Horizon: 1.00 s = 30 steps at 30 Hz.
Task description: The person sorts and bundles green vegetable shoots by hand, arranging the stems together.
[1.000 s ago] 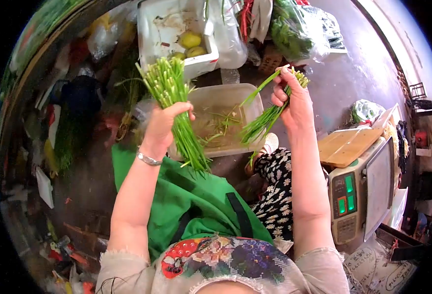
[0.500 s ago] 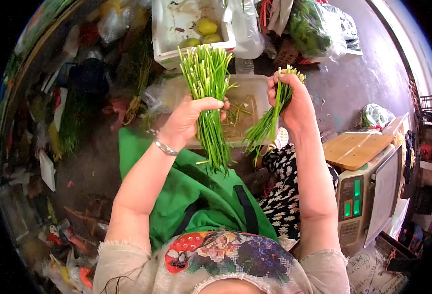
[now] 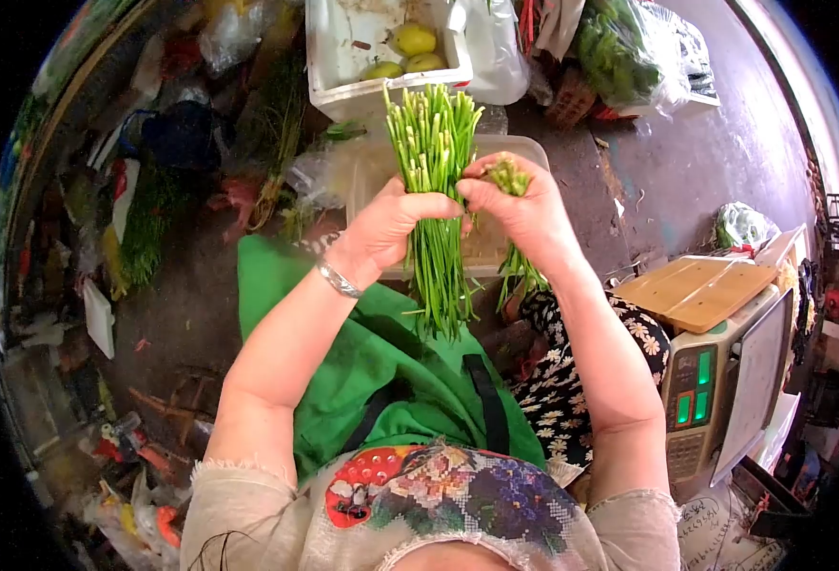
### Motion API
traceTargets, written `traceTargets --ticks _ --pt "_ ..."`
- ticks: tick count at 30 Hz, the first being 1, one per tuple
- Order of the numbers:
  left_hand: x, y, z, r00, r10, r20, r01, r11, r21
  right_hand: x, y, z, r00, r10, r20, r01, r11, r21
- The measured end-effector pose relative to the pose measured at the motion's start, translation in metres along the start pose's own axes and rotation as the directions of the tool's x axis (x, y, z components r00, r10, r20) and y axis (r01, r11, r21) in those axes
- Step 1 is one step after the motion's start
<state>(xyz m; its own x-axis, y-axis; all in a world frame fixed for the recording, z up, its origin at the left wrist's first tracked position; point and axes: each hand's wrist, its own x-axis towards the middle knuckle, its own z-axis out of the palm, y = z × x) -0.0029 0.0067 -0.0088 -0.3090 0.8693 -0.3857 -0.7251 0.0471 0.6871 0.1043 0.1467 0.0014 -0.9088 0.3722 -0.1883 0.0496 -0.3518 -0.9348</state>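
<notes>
A thick bunch of long green vegetable stalks [image 3: 431, 143] stands up in front of me, cut ends towards the top of the view. Wrapped around its middle is my left hand [image 3: 380, 226], thumb across the front. My right hand [image 3: 526, 207] is closed around a smaller bundle of green stalks [image 3: 507, 175], whose thin ends hang below the palm. Its thumb and fingertip touch the right side of the big bunch, close to my left thumb. Beneath both hands sits a translucent plastic tub [image 3: 524, 145], its inside partly hidden by them.
A white foam box [image 3: 322, 86] holding yellow-green round fruit [image 3: 414, 39] stands beyond the tub. Bagged leafy greens [image 3: 614, 52] lie at the upper right. A digital scale [image 3: 691, 404] is at my right, a green cloth [image 3: 334, 352] over my lap, and clutter along the left.
My right hand has moved left with its small bundle, from apart to touching the big bunch. My left hand and the big bunch have shifted slightly right.
</notes>
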Motion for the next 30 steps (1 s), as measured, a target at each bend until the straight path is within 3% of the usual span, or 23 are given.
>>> traceTargets --ticks 1,4,5,8,13,18,22,24,26,30 --pt "0.0 -0.001 0.005 0.999 0.013 -0.046 -0.011 1.0 0.029 -0.002 0.003 0.002 1.0 0.015 -0.01 -0.015 0.996 -0.082" --pt "0.001 -0.003 0.003 0.997 0.007 -0.079 0.0 0.996 0.084 0.003 0.008 0.0 0.995 -0.019 -0.095 0.015 0.999 -0.04" --pt "0.002 -0.003 0.002 0.995 0.04 -0.093 -0.031 0.995 0.098 0.002 0.001 -0.007 0.984 0.048 -0.172 -0.07 0.99 -0.126" --pt "0.003 -0.005 -0.003 0.988 0.092 -0.121 -0.079 0.992 0.102 0.007 -0.004 -0.021 0.966 0.098 -0.238 -0.075 0.992 0.104" --pt "0.003 -0.001 -0.004 0.983 0.1 -0.152 -0.092 0.994 0.059 0.007 -0.009 -0.027 0.963 0.128 -0.238 -0.078 0.975 0.209" --pt "0.001 0.002 -0.007 0.95 0.125 -0.285 -0.095 0.989 0.116 0.011 -0.015 -0.036 0.944 -0.011 -0.328 0.032 0.998 0.06" --pt "0.002 0.008 -0.019 0.906 0.156 -0.395 -0.128 0.987 0.096 0.012 -0.019 -0.045 0.932 -0.012 -0.361 0.051 0.994 0.098" --pt "0.001 0.01 -0.022 0.914 0.169 -0.368 -0.137 0.984 0.112 0.012 -0.018 -0.047 0.935 -0.011 -0.354 0.049 0.994 0.1" --pt "-0.001 0.013 -0.015 0.945 0.187 -0.266 -0.15 0.977 0.153 0.011 -0.02 -0.038 0.947 -0.02 -0.321 -0.015 0.994 -0.106" --pt "-0.004 0.011 -0.005 0.962 0.15 -0.228 -0.125 0.985 0.121 0.011 -0.009 -0.03 0.963 0.047 -0.264 -0.076 0.992 -0.1"
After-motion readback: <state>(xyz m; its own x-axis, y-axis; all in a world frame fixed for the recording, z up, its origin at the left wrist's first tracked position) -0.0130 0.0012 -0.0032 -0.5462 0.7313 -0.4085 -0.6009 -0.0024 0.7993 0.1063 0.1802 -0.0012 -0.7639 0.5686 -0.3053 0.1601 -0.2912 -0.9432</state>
